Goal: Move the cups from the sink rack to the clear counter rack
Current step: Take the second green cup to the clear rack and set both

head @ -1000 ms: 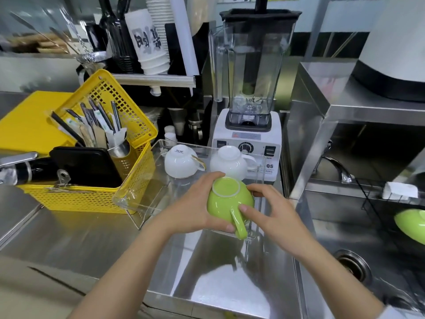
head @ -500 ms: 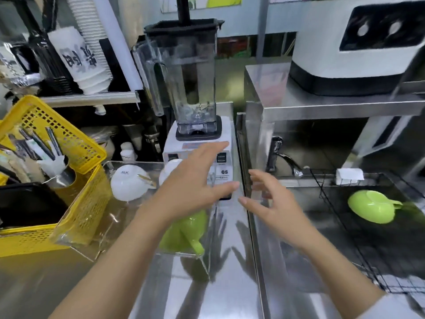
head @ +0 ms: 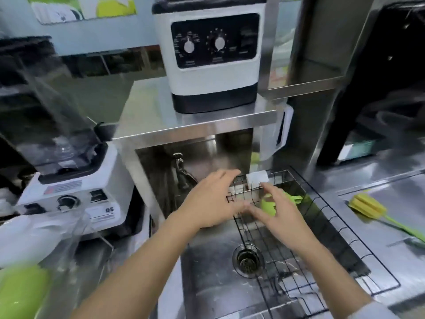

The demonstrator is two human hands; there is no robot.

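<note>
Now both hands are over the sink rack [head: 326, 217], reaching for the green cup [head: 269, 204] that lies on its side at the rack's far end, handle [head: 295, 199] pointing right. My right hand [head: 278, 210] is spread above the cup, fingers apart, palm down — it covers most of the cup, and I cannot tell whether a fingertip already touches the glaze. My left hand [head: 211, 201] is open too, fingers loose, just left of the rack's edge and holding nothing.

Notes for a clean pick:
- Close the right hand around the body first, not the handle; the body looks smooth and may be wet, so the grip wants to wrap well round.
- Bring the left hand in as a cradle from the near side, then lift straight up to clear the wires.
- A white sponge block [head: 257, 178] sits on the rack's back rim just beyond the cup — keep knuckles low so I do not knock it into the sink [head: 207, 272].
- The tap [head: 181, 171] stands close on the left; swing the cup out toward me, not sideways.

Destination lies at my left: the clear rack [head: 76, 231] by the blender [head: 69, 185], blurred here, with another green cup [head: 20, 291] already in its near corner. Set the next one beside it, mouth down I judge.
</note>
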